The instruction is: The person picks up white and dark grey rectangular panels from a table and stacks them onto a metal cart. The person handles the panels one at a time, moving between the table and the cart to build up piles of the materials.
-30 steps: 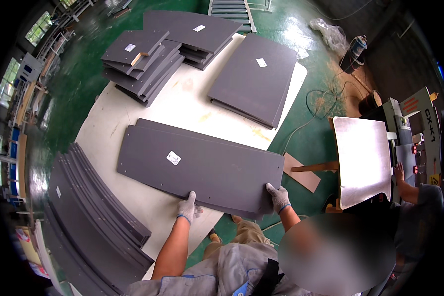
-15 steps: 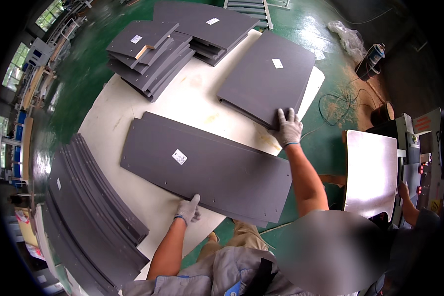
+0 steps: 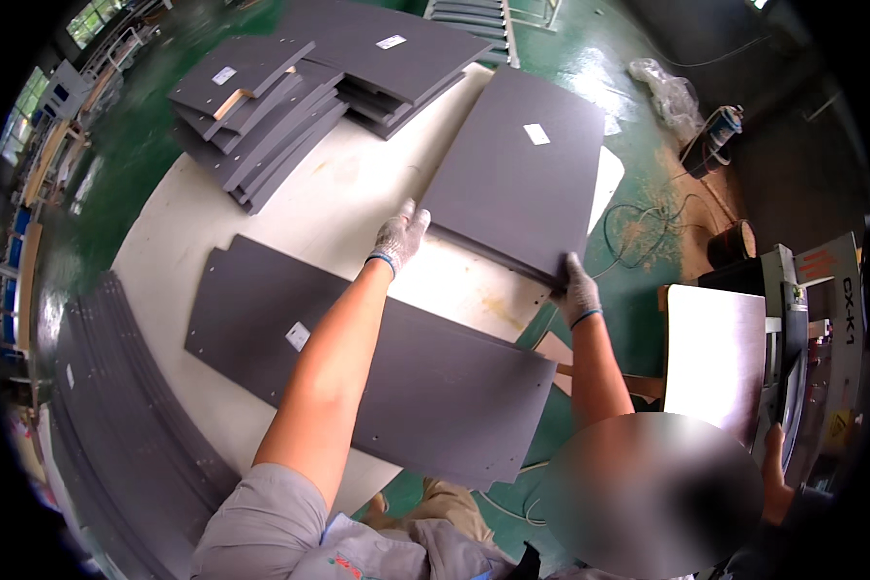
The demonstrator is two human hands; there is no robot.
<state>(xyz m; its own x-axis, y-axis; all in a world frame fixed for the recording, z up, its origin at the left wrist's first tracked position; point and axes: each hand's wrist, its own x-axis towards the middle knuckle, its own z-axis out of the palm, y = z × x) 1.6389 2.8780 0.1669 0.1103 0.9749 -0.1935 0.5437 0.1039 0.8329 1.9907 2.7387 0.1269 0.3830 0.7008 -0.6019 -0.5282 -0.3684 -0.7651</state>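
Observation:
At the right of the table, a stack of dark grey panels (image 3: 512, 164) carries a small white label. My left hand (image 3: 401, 237), in a pale work glove, holds the stack's left near corner. Also gloved, my right hand (image 3: 580, 292) grips the right near corner, its thumb side on top and the other fingers partly hidden below the edge. Closer to me lies a long dark grey panel (image 3: 445, 358) with small holes and a white label, on top of at least one similar piece. My left forearm crosses above it and hides part of it.
A white table (image 3: 290, 188) bears further stacks: smaller notched panels (image 3: 251, 82), larger panels (image 3: 377, 58) and long curved panels (image 3: 116, 416). Another person's hand (image 3: 775, 464) is beside a machine (image 3: 793, 319) at right. Cables (image 3: 638, 232) and clear plastic (image 3: 669, 97) lie on the green floor.
My left hand has left the long panel's near edge and reached the right stack's left corner. My right hand has shifted round the near right corner. The view has swung slightly.

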